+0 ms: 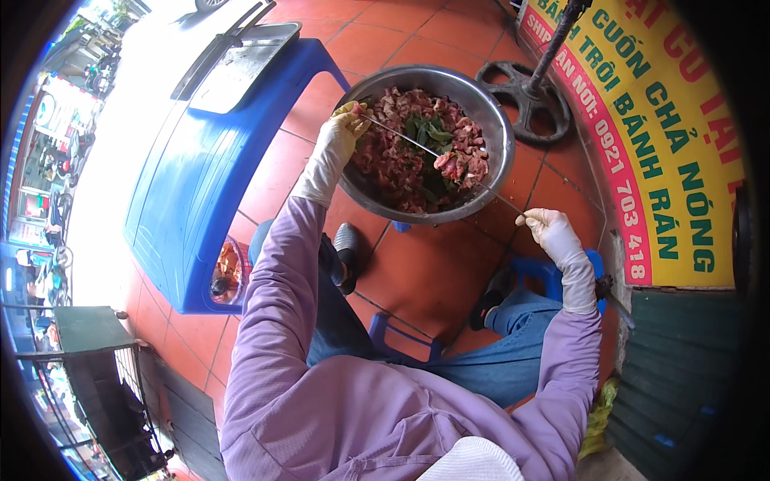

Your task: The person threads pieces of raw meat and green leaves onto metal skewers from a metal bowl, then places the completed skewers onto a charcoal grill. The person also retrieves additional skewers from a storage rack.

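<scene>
A thin metal skewer [404, 137] spans the steel basin [506, 144] between my gloved hands, with a clump of raw meat [448, 165] threaded on it. My left hand [350, 122], at the basin's left rim, pinches the skewer's upper-left part near a small piece of meat at the fingertips. To the right of the basin, my right hand [544, 225] grips the skewer's other end between thumb and fingers. Cut raw meat [397, 174] fills much of the basin, with green leaves [428, 131] in the middle.
A blue plastic table [198, 174] stands at left, bearing a metal tray [240, 75] with dark bars across it. Beneath it is a pink basket [243, 270]. A wheel-shaped metal stand base [532, 102] and a yellow sign [662, 138] are at right. Blue stools [409, 340] sit low.
</scene>
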Action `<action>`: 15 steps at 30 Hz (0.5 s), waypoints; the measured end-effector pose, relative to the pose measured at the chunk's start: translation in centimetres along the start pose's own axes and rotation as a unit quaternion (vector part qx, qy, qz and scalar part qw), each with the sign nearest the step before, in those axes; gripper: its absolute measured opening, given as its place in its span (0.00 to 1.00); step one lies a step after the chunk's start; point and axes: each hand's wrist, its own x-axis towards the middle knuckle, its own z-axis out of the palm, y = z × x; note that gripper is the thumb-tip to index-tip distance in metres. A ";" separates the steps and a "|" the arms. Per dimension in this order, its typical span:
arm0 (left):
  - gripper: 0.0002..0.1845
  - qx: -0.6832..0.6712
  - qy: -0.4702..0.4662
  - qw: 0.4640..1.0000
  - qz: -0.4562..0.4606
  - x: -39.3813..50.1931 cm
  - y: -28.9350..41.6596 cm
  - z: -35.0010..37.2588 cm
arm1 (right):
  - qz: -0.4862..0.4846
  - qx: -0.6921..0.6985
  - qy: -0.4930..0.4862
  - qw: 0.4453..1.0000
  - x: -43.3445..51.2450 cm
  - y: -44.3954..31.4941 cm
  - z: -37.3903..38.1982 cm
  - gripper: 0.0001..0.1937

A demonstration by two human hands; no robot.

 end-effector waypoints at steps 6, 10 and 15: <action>0.11 0.036 0.016 0.997 0.066 -1.4 -0.4 2.1 | -0.057 0.031 0.031 0.997 0.1 1.0 0.2 0.09; 0.10 0.024 0.023 0.994 0.108 -1.7 -0.1 1.9 | -0.088 0.052 0.029 0.994 1.0 1.2 0.6 0.09; 0.08 0.174 -0.014 0.967 0.187 -3.1 0.6 1.9 | -0.078 0.024 -0.001 0.997 0.4 -1.5 0.3 0.08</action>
